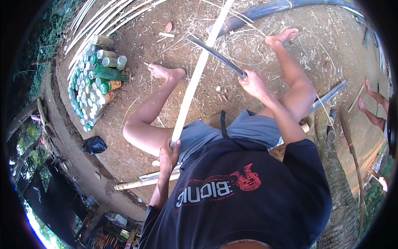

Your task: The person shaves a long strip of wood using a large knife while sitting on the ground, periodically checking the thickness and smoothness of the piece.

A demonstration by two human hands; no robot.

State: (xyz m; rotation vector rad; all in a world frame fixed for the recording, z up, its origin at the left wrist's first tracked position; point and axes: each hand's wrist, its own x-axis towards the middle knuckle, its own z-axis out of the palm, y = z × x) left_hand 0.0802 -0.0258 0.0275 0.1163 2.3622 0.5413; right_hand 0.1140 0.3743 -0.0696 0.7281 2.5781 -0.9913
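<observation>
My left hand (169, 154), beside my left thigh, is closed round the lower end of a long pale bamboo strip (191, 89). The strip slants up and away between my legs, past the top edge of the view. In my right hand (253, 85), above my right knee, is the handle of a machete (219, 57) with a long dark blade. Its blade points up and left and crosses the strip near the far end; whether the two touch I cannot tell.
A dark bamboo pole (265, 14) lies at the far side amid pale shavings. Several split strips (105, 18) lie far left, above a stack of bottles and jars (89, 89). A black plastic bag (94, 145) sits left; a broom (350, 145) and another person's legs (373, 103) are at right.
</observation>
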